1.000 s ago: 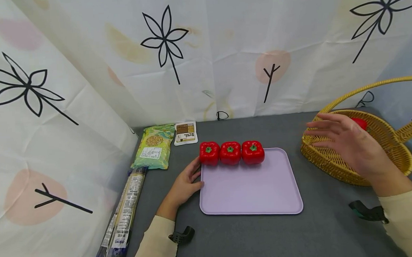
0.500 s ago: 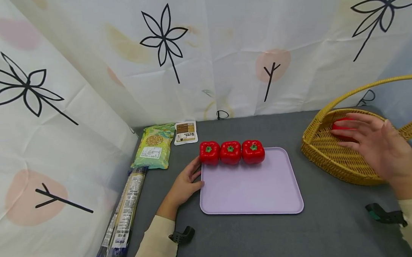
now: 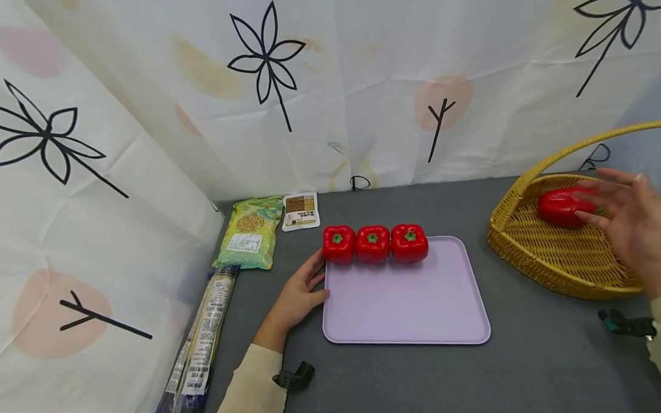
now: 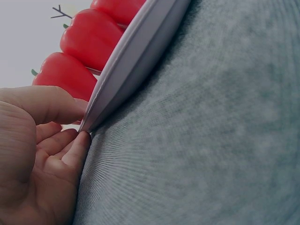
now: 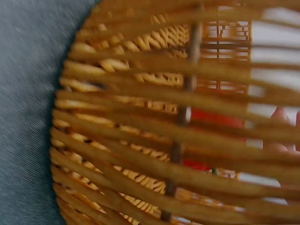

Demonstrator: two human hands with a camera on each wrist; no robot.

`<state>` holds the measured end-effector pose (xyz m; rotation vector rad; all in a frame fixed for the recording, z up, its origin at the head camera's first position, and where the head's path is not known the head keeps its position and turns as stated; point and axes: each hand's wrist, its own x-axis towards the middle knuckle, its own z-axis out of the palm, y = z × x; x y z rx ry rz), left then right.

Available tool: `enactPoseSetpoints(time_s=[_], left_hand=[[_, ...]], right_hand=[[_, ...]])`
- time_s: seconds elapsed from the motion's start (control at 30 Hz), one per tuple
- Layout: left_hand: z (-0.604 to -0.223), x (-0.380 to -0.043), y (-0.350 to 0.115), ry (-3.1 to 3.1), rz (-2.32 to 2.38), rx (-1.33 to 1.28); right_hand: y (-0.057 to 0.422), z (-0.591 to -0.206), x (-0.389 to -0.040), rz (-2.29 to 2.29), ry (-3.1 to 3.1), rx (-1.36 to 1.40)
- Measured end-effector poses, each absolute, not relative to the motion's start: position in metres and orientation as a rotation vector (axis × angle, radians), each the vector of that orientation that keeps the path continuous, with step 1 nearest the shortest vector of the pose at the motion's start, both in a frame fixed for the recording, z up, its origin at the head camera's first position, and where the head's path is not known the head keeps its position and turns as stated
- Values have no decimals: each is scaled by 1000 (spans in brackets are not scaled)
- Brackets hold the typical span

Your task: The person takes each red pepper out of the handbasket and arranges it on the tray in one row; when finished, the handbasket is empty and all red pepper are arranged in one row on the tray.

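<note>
My left hand [image 3: 299, 297] rests against the left edge of a lilac tray [image 3: 405, 307], its thumb and fingertips touching the rim; the left wrist view shows the thumb [image 4: 56, 105] at that edge. Three red bell peppers [image 3: 372, 244] stand in a row along the tray's far side, stems up. Over the right side of a yellow wicker basket [image 3: 562, 265], my right hand [image 3: 640, 226] has its fingers spread. Its fingertips overlap a red bell pepper [image 3: 561, 207] lying on its side inside; contact cannot be told. Basket weave covers most of the right wrist view.
A green-yellow packet [image 3: 251, 233] and a small white-brown sachet [image 3: 300, 211] lie at the back left. Long dark-ended packages [image 3: 201, 345] stretch along the left side. The basket's tall handle [image 3: 574, 151] arches over it. A printed cloth [image 3: 359, 96] hangs behind the grey table.
My right hand has moved right across the basket, uncovering more of the bell pepper inside. My left hand and the tray have stayed in place. The head view has shifted slightly.
</note>
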<state>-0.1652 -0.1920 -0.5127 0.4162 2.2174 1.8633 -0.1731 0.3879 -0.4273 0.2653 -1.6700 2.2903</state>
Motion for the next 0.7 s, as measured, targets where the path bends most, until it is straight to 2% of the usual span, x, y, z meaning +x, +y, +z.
enactPoseSetpoints(time_s=[0.2, 0.43, 0.7], left_hand=[[-513, -166, -192, 2204, 1871, 415], [-513, -166, -192, 2194, 1875, 412], [-515, -167, -193, 2205, 1864, 405]], right_hand=[[394, -431, -180, 2141, -1703, 155], [394, -438, -183, 1479, -2277, -272], [399, -442, -196, 1262, -2689, -242]])
